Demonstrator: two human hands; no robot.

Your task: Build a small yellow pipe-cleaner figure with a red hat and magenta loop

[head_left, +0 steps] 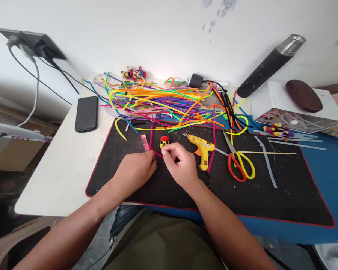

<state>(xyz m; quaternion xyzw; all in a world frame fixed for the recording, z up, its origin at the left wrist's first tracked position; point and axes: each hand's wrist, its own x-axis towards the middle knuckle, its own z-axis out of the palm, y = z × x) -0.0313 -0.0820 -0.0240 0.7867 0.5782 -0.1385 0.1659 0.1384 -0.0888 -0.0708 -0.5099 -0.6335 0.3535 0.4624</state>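
My right hand (183,163) is closed, thumb and forefinger pinched at the lower edge of a small pipe-cleaner figure (164,142) with a red top and a yellow, black-spotted body. Close to its left, my left hand (136,168) is curled with the fingertips turned down and mostly hidden. A pink lighter (144,142) shows just beyond its knuckles; whether the hand grips it I cannot tell. A magenta pipe cleaner (151,133) bends down between the two hands. Right of them, a yellow glue gun (203,148) lies on the black mat (169,187).
A heap of coloured pipe cleaners (160,99) spreads along the wall. Scissors (238,159) and glue sticks (267,161) lie to the right. A phone (86,113) is on the left; a black flask (270,65) and a white box (298,108) stand at the back right.
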